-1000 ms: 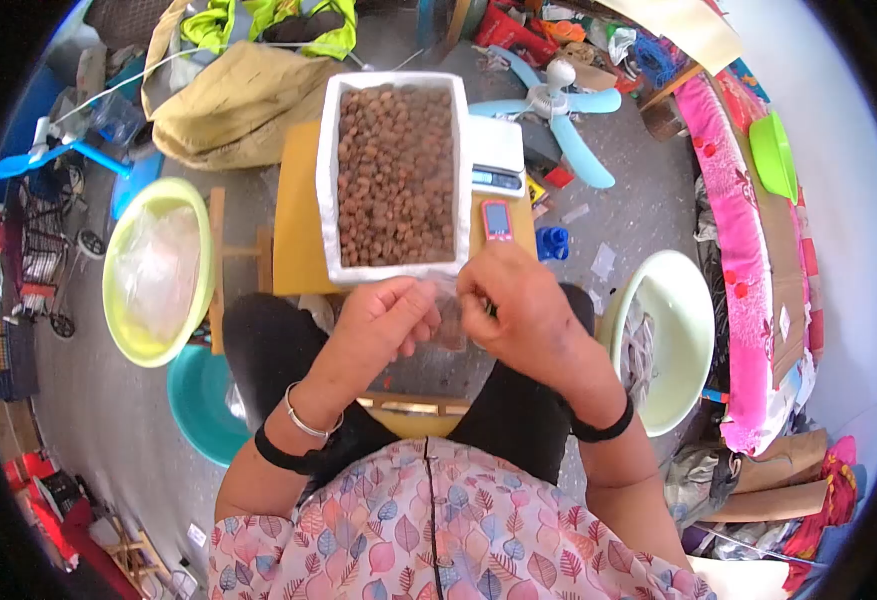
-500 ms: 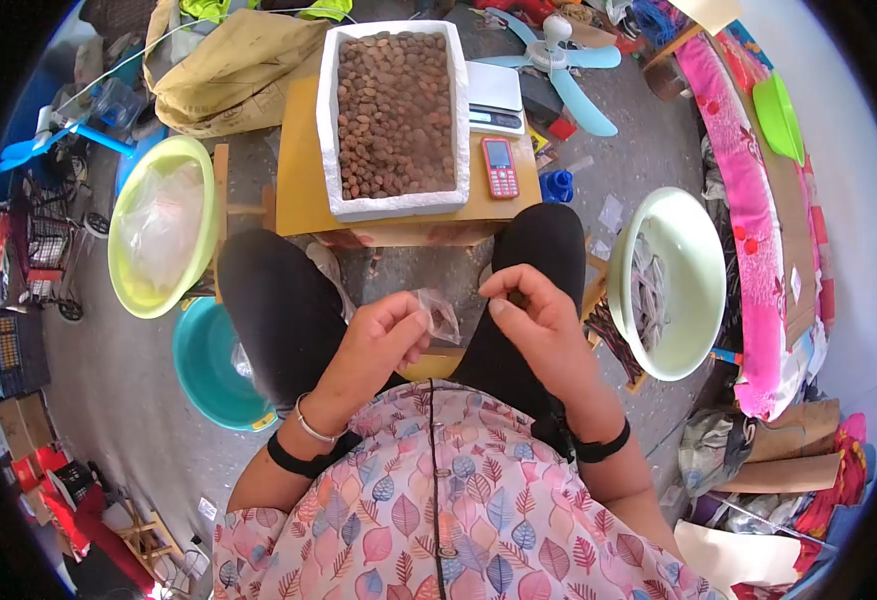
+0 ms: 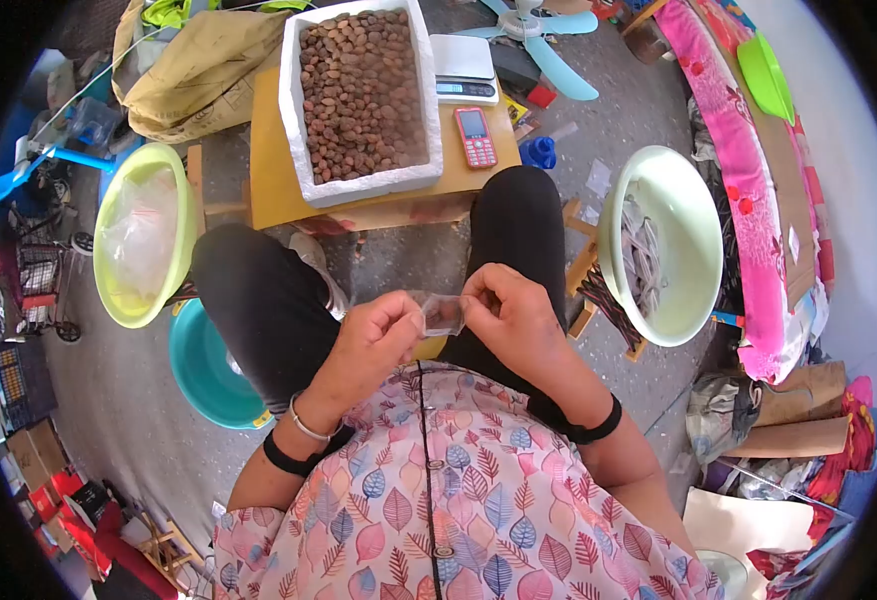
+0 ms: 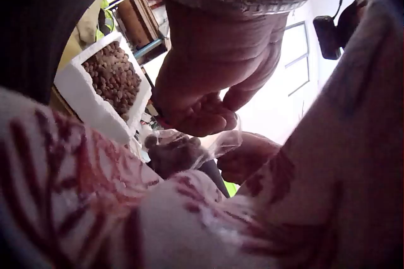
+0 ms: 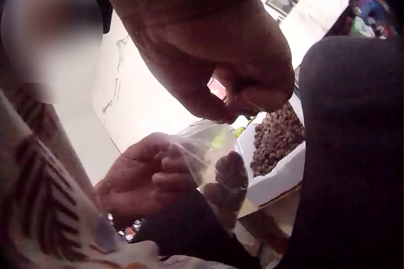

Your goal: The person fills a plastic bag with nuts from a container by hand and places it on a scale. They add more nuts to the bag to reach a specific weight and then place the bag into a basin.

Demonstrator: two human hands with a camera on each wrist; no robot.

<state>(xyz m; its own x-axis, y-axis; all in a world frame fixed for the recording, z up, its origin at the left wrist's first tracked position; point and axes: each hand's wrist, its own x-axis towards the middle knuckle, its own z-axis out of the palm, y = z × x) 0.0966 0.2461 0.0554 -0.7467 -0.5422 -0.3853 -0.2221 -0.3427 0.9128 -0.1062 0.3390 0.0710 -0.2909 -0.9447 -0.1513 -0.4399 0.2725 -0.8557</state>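
A small clear plastic bag (image 3: 443, 316) is stretched between the two hands, low over the lap. My left hand (image 3: 376, 335) pinches one side of its top edge, and my right hand (image 3: 516, 318) pinches the other. Several dark brown nut-like pieces (image 5: 228, 177) lie in the bottom of the bag, seen through the plastic in the right wrist view. Beyond the knees, a white foam box (image 3: 373, 189) holds a heap of similar brown pieces (image 3: 363, 95). In the left wrist view, the fingers of the left hand (image 4: 202, 108) partly cover the bag.
The foam box stands on a yellow-topped table (image 3: 268, 150), beside a digital scale (image 3: 463, 62) and a red phone (image 3: 476, 138). A yellow-green basin (image 3: 188, 215) with clear plastic inside is at left, above a teal basin (image 3: 193, 375). At right sits a pale green basin (image 3: 693, 240).
Both hands have drawn back from the box toward the lap. Half a second ago the right hand was apart from the bag; now it pinches the bag's edge. The head view has shifted.
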